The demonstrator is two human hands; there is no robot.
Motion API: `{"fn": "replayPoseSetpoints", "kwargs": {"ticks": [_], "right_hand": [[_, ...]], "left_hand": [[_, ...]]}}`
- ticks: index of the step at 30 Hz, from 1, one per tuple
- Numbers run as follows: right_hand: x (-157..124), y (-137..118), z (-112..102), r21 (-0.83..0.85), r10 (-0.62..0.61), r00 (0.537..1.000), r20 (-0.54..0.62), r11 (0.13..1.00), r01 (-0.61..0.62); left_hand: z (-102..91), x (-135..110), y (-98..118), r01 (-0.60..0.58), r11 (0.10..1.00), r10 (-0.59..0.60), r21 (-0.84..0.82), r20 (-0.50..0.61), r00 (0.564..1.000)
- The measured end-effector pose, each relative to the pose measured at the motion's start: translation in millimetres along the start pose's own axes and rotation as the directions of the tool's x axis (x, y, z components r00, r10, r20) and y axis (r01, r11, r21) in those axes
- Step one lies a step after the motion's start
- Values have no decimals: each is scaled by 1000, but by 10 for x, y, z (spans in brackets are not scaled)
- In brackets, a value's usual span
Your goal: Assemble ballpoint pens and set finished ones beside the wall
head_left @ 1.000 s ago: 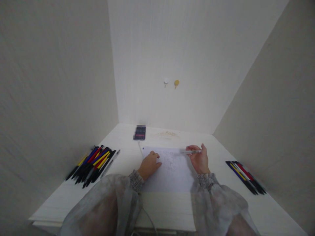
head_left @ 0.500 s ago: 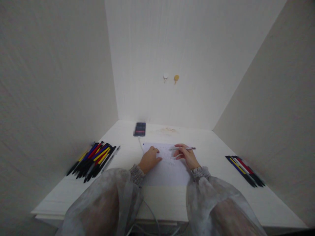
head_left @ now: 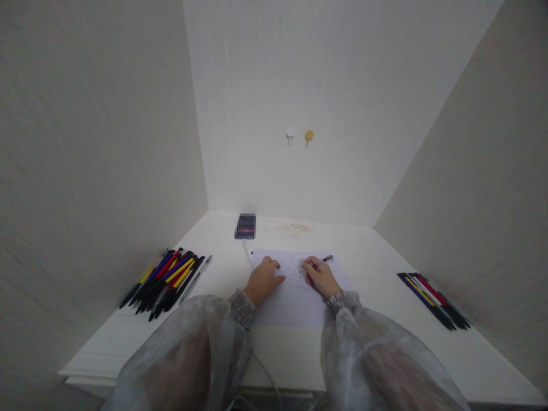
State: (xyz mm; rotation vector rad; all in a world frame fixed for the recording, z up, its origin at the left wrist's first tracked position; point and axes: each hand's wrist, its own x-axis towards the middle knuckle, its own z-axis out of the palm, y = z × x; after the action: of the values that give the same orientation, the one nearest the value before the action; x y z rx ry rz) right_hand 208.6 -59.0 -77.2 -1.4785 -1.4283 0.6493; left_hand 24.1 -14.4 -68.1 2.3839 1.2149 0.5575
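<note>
A sheet of paper (head_left: pixel 286 308) with faint markings on its upper part lies on the white table. My left hand (head_left: pixel 262 279) rests on the sheet's left side, thumb and fingers apart, holding nothing. On the right part of the sheet, my right hand (head_left: pixel 322 278) grips a pen (head_left: pixel 327 258) between thumb and fingers. The pen is slanted, its dark end pointing up and to the right, its tip low near the paper. Whether the tip touches the paper is hard to make out.
A heap of coloured pens (head_left: pixel 169 279) lies at the left, by the wall. Several more pens (head_left: pixel 432 299) lie in a row at the right. A phone-like device (head_left: pixel 245 226) with a cable stands at the back. Two hooks (head_left: pixel 309 136) hang on the back wall.
My right hand has closed more tightly round the pen. The pen has swung from nearly level to a steeper slant, with its tip lowered toward the paper. My left hand stays in place.
</note>
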Motion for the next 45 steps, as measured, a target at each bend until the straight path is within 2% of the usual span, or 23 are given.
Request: {"fn": "replayPoseSetpoints", "kwargs": {"ticks": [3,7,12,22,26,28,30,33,37,40,42,45], "right_hand": [[16,19,18,-8,5,1000,-2,1000,-5],[43,53,27,-62,4,997,-74,998,-8],[30,30,26,-87,-14,998,-54,996,9],[38,-1,-21,-143,-31,994,-107,990,15],[19,-6,-6,-90,-3,997,-75,996,-3],[15,-16,-14,-59,-12,995,-103,998,5],[23,-29,-63,9,1,980,-201,1000,1],[58,-31,-223,140,57,928,-368,990,-5],[102,15,-461,177,115,870,-479,984,-33],[115,52,-519,262,143,882,-448,965,-23],[121,59,-495,338,168,906,-389,941,-29],[118,31,-432,390,167,916,-364,921,-12]], "left_hand": [[9,1,-5,-5,1000,5,1,-7,1000],[8,3,1,4,1000,-4,-4,-9,1000],[1,19,7,30,1000,-30,-11,0,1000],[36,28,-41,25,1000,-25,-10,-7,1000],[24,23,-29,35,999,-35,-22,3,999],[18,21,-25,39,999,-39,-26,5,999],[15,20,-24,38,999,-38,-32,5,999],[20,23,-27,30,999,-30,-38,0,1000],[38,36,-35,9,999,-10,-48,-8,1000],[56,54,-47,-20,998,18,-64,-23,1000],[69,67,-54,-12,997,10,-75,-23,1000],[79,74,-60,-27,996,24,-91,-33,999]]}}
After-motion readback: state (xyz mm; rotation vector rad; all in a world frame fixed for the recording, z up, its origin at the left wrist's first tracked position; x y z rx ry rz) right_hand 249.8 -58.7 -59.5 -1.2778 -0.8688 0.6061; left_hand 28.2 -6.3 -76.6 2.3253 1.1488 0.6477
